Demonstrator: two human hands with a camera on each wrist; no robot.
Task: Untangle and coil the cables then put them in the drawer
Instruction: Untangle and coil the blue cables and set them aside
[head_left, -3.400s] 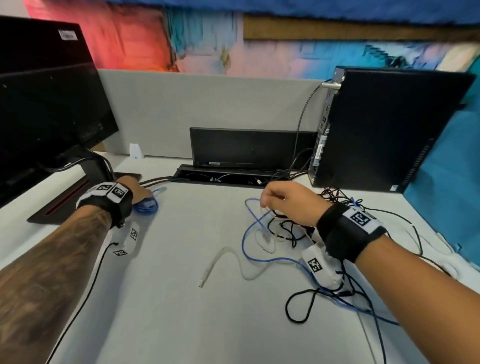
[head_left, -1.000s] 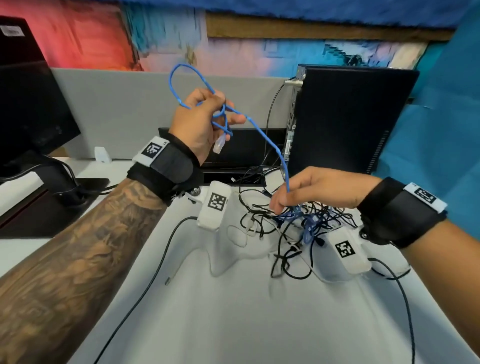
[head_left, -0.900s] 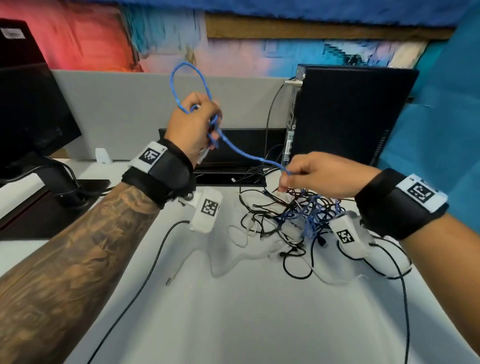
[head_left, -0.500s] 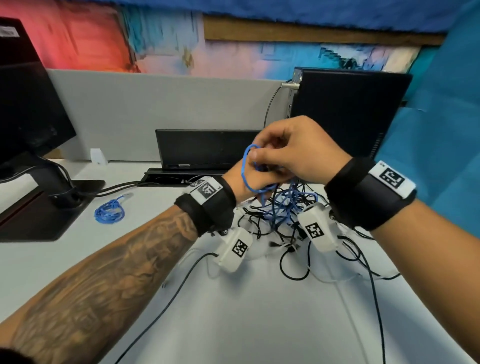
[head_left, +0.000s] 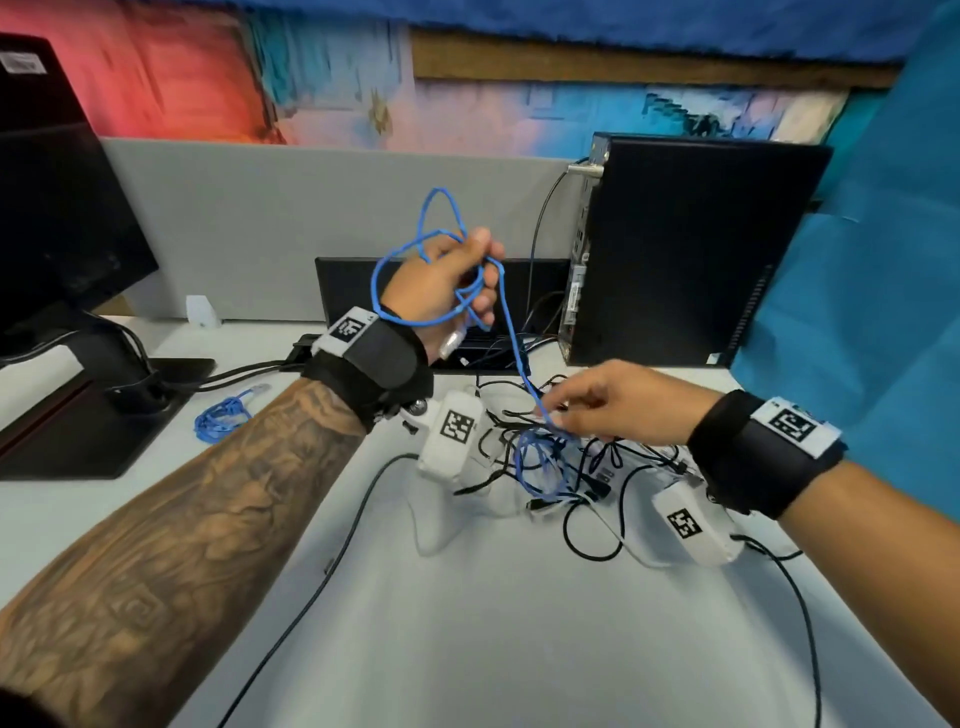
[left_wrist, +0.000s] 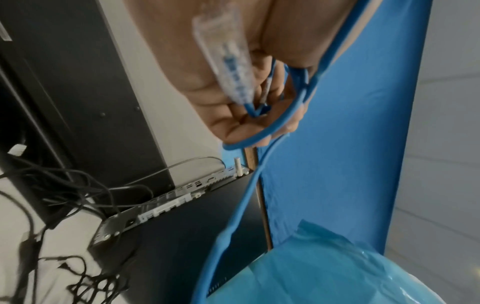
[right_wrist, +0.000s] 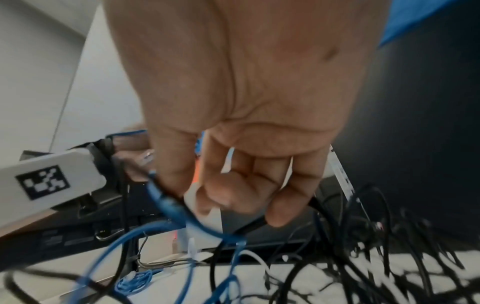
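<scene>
My left hand (head_left: 480, 270) is raised above the desk and grips several loops of a blue cable (head_left: 511, 338). The cable's clear plug (left_wrist: 226, 61) hangs by the palm. From there the blue cable runs down to my right hand (head_left: 550, 415), which pinches it just above a tangle of black, blue and white cables (head_left: 566, 473) on the desk. In the right wrist view the fingers (right_wrist: 168, 185) curl on the blue cable (right_wrist: 168, 205). A coiled blue cable (head_left: 223, 415) lies apart at the left. No drawer is in view.
A black monitor (head_left: 62, 208) on its stand fills the left. A black computer tower (head_left: 691, 249) stands at the back right, with a low black box (head_left: 353, 286) against the grey partition. Blue plastic sheeting (head_left: 872, 312) hangs at the right. The white desk (head_left: 519, 623) stretches in front.
Half a second ago both hands met at the centre on a blue loop. My left hand has since risen with the loops, and my right hand has slid down the cable to the tangle.
</scene>
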